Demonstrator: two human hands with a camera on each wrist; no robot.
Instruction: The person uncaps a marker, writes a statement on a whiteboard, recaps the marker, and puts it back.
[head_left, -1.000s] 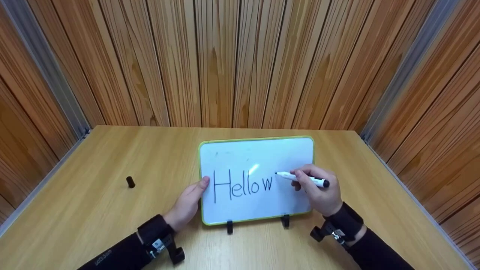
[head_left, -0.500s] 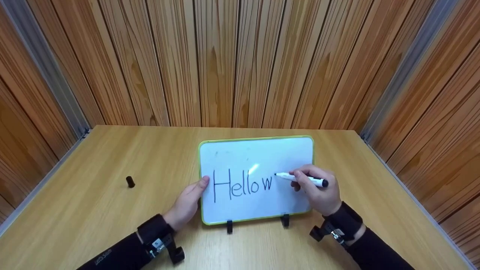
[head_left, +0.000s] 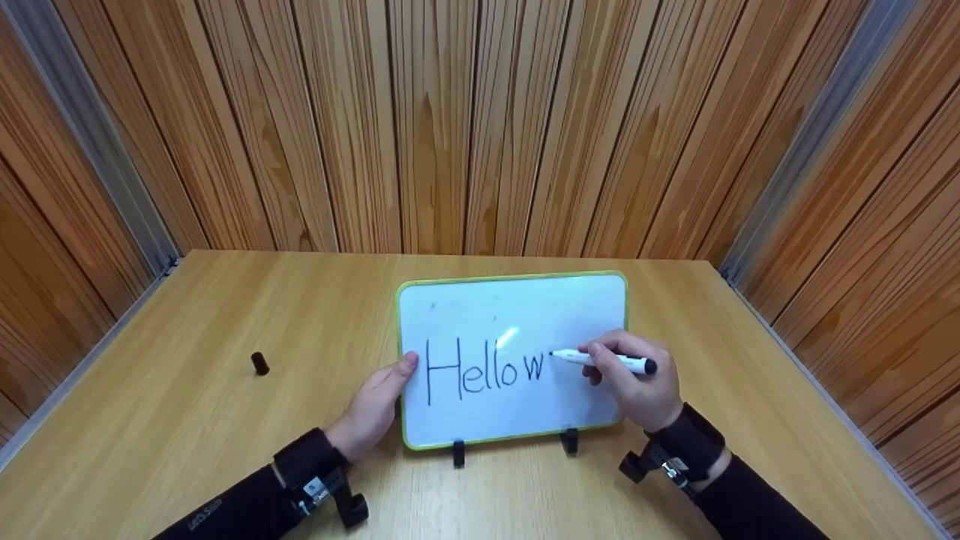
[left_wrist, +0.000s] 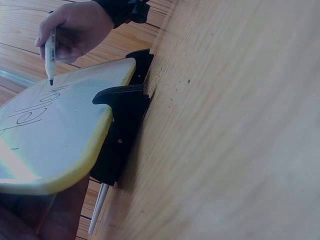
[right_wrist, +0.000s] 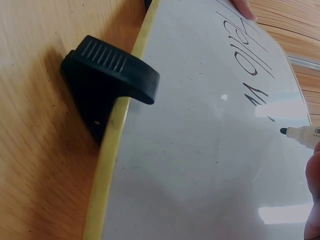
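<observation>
A whiteboard (head_left: 517, 416) with a yellow-green rim leans on a black stand (head_left: 459, 454), with "Hello w" in black on its face. My left hand (head_left: 375, 401) grips its left edge, thumb on the front; in the left wrist view its fingers (left_wrist: 62, 210) reach behind the board. My right hand (head_left: 641, 379) pinches a white marker (head_left: 604, 358) with a black end, also seen in the right wrist view as a white barrel (right_wrist: 302, 135). The uncapped black tip sits just right of the "w". Whether it touches the board, I cannot tell.
A small black marker cap (head_left: 260, 364) lies on the wooden table (head_left: 322, 300) to the left. Wood-panelled walls (head_left: 435, 135) rise behind the table and on both sides. The stand's second hook (head_left: 571, 441) holds the board's lower edge at the right.
The marker tip has moved slightly down beside the "w", with the right hand nearly in place. My left hand and the whiteboard look unmoved. No new stroke shows plainly.
</observation>
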